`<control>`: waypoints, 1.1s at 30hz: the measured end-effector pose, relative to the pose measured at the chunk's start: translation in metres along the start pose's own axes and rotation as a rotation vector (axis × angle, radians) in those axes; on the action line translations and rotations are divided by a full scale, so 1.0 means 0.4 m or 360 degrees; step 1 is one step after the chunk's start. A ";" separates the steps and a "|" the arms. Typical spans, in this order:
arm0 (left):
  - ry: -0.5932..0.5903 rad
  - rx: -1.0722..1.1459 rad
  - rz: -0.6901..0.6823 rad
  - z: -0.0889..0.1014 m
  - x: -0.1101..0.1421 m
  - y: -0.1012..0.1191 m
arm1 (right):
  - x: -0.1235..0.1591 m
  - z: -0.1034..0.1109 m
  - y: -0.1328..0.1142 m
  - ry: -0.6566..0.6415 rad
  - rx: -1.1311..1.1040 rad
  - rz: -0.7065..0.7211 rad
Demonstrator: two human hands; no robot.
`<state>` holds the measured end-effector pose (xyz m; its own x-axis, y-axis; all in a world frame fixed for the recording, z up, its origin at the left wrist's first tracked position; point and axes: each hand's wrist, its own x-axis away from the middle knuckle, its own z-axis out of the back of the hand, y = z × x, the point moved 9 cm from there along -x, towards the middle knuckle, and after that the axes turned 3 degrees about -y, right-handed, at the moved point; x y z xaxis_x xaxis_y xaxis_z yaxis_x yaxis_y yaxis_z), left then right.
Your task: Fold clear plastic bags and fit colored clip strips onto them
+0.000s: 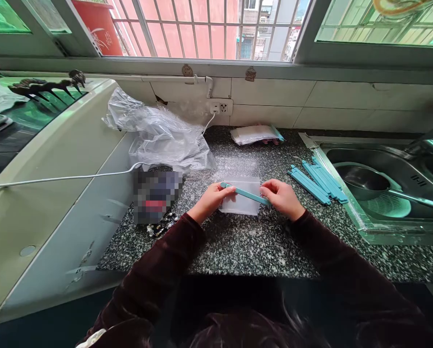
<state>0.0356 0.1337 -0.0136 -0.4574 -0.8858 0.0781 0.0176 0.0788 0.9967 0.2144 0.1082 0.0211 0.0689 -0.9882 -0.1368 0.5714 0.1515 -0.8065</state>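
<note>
The left hand is grasping one turquoise plastic strip near its left end; I can see the thumb pressed along it. The right hand is at the other end of this strip, with the fingers bent and close together, but from where I sit I cannot tell if they are pinching the strip or only the edge of the sheet. The strip is slanting, its right end nearer to the body, and it crosses over a translucent plastic sheet, which is between the two hands, above the speckled stone desk.

To the right of the right hand, I find more turquoise strips, lying in a loose group just beside the metal sink. In the sink I see a dark pan with a long handle, and a pale strainer partly under it. Behind the hands, near the tiled wall, there is a flat packet. At the left of it lies a crumpled clear plastic bag, and in front of this bag is a dark object, too blurred for me to name.
</note>
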 end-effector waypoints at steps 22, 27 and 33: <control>-0.0244 0.0024 -0.0019 -0.003 0.017 0.038 | 0.085 -0.004 -0.165 0.0405 0.0875 0.1190; -0.0184 0.0008 -0.0123 0.020 0.012 0.030 | 0.086 -0.004 -0.163 0.0424 0.0901 0.1186; -0.0042 -0.0110 -0.0173 0.029 0.007 0.027 | 0.084 -0.013 -0.160 0.0422 0.0974 0.1159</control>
<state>0.0244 0.1374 -0.0028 -0.4833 -0.8749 -0.0301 0.0272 -0.0494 0.9984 0.1759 0.0653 0.0650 0.4288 -0.6100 -0.6664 0.7917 0.6090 -0.0480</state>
